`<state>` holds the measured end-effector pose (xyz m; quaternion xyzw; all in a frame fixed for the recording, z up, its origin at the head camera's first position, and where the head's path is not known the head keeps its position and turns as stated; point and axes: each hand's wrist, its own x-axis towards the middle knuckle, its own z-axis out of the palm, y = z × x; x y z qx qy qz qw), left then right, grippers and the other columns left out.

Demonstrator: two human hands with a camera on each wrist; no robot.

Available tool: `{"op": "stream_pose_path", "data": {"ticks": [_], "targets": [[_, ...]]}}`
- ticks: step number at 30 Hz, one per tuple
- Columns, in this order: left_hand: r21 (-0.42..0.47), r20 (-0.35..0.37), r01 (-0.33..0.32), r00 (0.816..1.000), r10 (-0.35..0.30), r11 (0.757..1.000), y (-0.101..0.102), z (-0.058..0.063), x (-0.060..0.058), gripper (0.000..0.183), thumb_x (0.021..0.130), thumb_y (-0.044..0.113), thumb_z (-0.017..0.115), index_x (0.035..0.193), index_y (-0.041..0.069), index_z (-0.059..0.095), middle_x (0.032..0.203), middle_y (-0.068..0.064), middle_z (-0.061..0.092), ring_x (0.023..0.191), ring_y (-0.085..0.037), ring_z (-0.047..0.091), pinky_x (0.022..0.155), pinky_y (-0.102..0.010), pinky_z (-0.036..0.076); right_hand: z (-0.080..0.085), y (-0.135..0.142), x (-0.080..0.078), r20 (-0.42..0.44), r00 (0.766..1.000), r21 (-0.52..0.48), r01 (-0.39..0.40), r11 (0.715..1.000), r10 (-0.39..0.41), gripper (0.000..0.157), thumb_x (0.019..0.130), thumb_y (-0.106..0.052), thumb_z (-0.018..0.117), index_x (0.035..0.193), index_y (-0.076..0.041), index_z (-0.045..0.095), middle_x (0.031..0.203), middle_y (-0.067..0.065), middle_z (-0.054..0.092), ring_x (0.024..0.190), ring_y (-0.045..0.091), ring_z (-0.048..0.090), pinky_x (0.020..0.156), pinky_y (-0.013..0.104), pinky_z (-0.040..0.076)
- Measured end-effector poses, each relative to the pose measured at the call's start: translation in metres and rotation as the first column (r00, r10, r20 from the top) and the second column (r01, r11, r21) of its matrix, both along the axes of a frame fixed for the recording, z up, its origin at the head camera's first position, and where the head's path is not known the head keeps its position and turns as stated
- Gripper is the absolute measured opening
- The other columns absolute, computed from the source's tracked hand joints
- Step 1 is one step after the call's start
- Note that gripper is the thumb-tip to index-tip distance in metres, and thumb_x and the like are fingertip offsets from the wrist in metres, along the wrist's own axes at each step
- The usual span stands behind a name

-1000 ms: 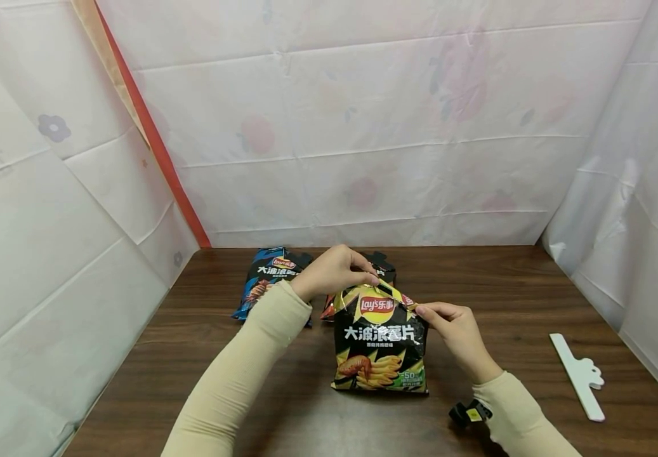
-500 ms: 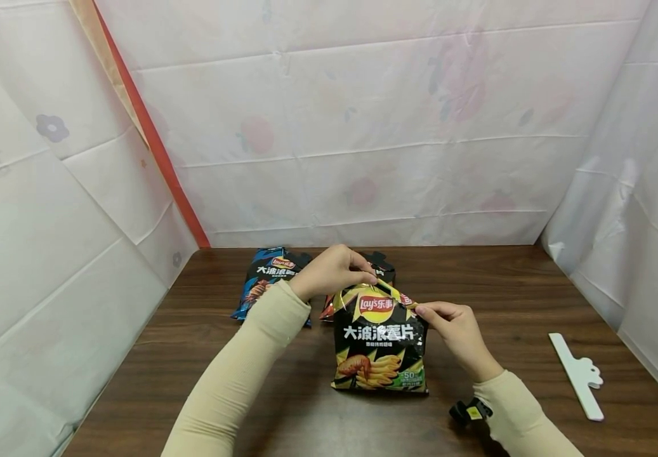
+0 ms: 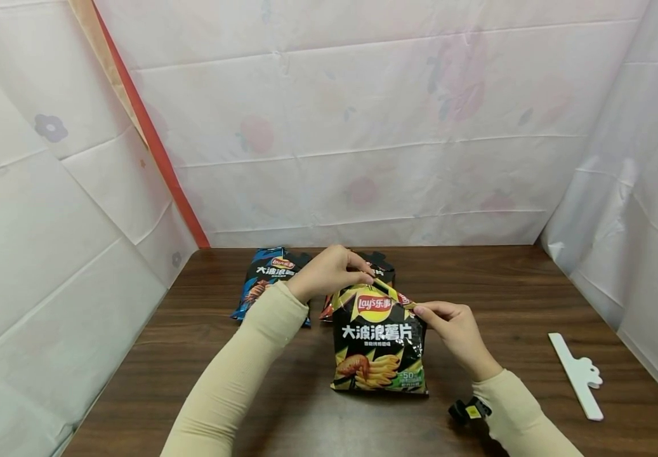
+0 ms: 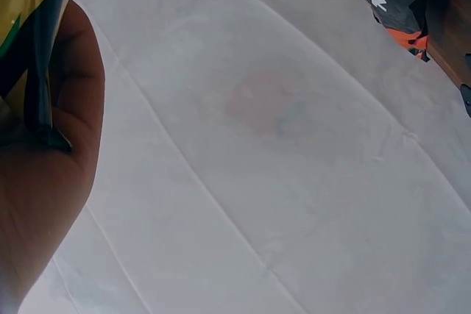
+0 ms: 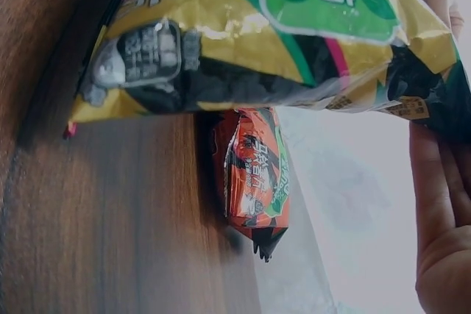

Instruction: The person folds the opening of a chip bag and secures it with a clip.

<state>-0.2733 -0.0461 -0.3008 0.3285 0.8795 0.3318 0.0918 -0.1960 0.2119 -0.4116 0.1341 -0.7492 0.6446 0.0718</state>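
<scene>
A black-and-yellow Lay's potato chip bag (image 3: 379,343) stands upright on the brown table, its front facing me. My left hand (image 3: 329,274) pinches the bag's top edge near the middle between thumb and fingers. At the top right corner, my right hand (image 3: 461,331) pinches the same edge, which slants down and looks folded between the hands. In the left wrist view, the left hand (image 4: 77,101) holds a dark-and-gold flap of the bag (image 4: 37,71). The right wrist view has the bag's side (image 5: 250,42) across the top, with the right hand (image 5: 441,211) at its right end.
Behind the held bag lie a blue chip bag (image 3: 260,285) and a red chip bag (image 3: 327,309), partly covered by the left hand and arm. A white flat bar with a scalloped handle (image 3: 580,376) lies at the right. Patterned white sheets (image 3: 363,127) surround the table (image 3: 500,279).
Both hands keep their pinch on the chip bag with almost no travel. The bag's front has turned slightly, and the glare on its lettering has faded.
</scene>
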Motion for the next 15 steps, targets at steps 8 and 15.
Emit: {"op": "stream_pose_path", "data": {"ticks": [8, 15], "targets": [[-0.025, 0.019, 0.011, 1.0, -0.01, 1.0, -0.0009, 0.0003, 0.0001, 0.015, 0.093, 0.02, 0.068, 0.103, 0.014, 0.078, 0.111, -0.006, 0.074, 0.041, -0.008, 0.03, 0.049, -0.024, 0.032, -0.0002, 0.0009, -0.0008, 0.039, 0.999, -0.001, -0.013, 1.0, 0.013, 0.028, 0.096, -0.015, 0.064, 0.106, 0.011, 0.071, 0.09, -0.015, 0.074, 0.083, 0.004, 0.069, 0.071, 0.026, 0.058], [-0.037, -0.002, 0.021, 1.0, -0.022, 0.999, 0.0006, 0.0, 0.0021, 0.014, 0.094, 0.021, 0.068, 0.102, 0.016, 0.078, 0.101, -0.003, 0.075, 0.041, -0.008, 0.033, 0.048, -0.023, 0.034, -0.0006, 0.0034, -0.0019, 0.054, 0.998, 0.016, -0.02, 1.0, 0.019, 0.029, 0.096, -0.017, 0.064, 0.108, 0.009, 0.071, 0.093, -0.015, 0.074, 0.086, 0.004, 0.069, 0.074, 0.026, 0.057]]}}
